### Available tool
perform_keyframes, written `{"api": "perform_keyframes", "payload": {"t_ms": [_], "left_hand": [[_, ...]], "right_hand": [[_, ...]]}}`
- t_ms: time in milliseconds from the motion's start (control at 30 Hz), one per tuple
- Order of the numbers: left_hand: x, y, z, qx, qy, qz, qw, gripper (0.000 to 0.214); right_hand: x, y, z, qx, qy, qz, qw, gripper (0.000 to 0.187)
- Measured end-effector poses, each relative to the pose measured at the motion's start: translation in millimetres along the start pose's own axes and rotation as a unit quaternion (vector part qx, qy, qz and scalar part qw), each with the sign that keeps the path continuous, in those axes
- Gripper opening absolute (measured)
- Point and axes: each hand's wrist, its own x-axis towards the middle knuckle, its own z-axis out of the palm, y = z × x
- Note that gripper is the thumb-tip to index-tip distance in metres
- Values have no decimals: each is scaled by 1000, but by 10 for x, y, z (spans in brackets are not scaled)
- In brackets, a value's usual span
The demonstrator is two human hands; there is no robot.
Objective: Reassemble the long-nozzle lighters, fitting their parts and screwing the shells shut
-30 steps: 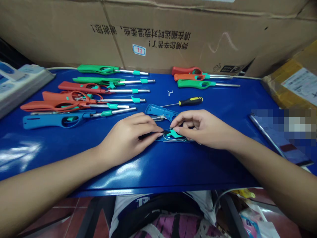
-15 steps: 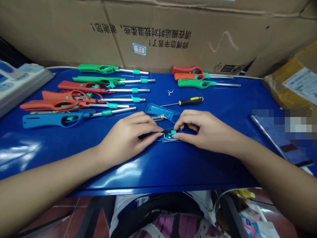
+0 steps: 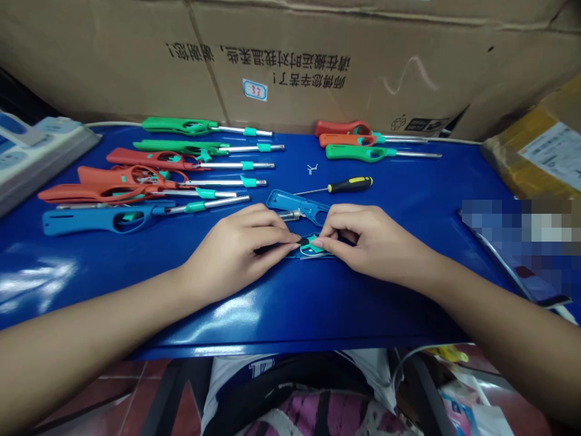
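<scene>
My left hand (image 3: pixel 240 251) has thumb and fingertips closed on a small black part (image 3: pixel 304 241). Facing it, my right hand (image 3: pixel 370 242) pinches a small green trigger piece (image 3: pixel 311 246) between thumb and forefinger. Both parts are at the blue lighter shell half (image 3: pixel 296 254), which is mostly covered by my fingers; a white wire (image 3: pixel 310 254) curves along it. Just behind lies another blue shell half (image 3: pixel 290 200), its right end partly hidden by my right hand. A metal-tipped clear part (image 3: pixel 290 215) lies between the two halves.
Several long-necked lighters, among them a blue one (image 3: pixel 104 220), lie at the left. A green lighter (image 3: pixel 358 153) and two others lie back right. A screwdriver (image 3: pixel 349 184) and tiny white pieces (image 3: pixel 312 169) lie behind my hands. A cardboard box (image 3: pixel 290 36) walls the back.
My right fingers have shifted slightly and the green trigger piece sits a little lower and further left, closer against the black part. My left hand has stayed in place.
</scene>
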Motion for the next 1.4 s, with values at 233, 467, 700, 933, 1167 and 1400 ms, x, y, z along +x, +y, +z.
{"api": "perform_keyframes", "payload": {"t_ms": [233, 467, 700, 933, 1167, 1400], "left_hand": [[-6, 8, 13, 0, 7, 4, 1000, 9], [1, 8, 14, -2, 5, 1, 1000, 10], [-2, 9, 16, -7, 0, -5, 1000, 12], [-4, 5, 13, -15, -7, -14, 1000, 13], [4, 12, 29, -16, -1, -11, 1000, 12], [-4, 8, 52, -19, 10, -17, 1000, 10]], "right_hand": [[-58, -42, -132, -29, -83, -10, 996, 6], [-44, -27, -137, -19, -90, -21, 996, 6], [-94, -49, -225, -108, -92, -103, 984, 14], [-111, -69, -231, -218, -74, -141, 963, 23], [-122, -55, -239, -275, -113, -165, 941, 24], [-129, -96, -241, -316, -101, -212, 919, 30]]}}
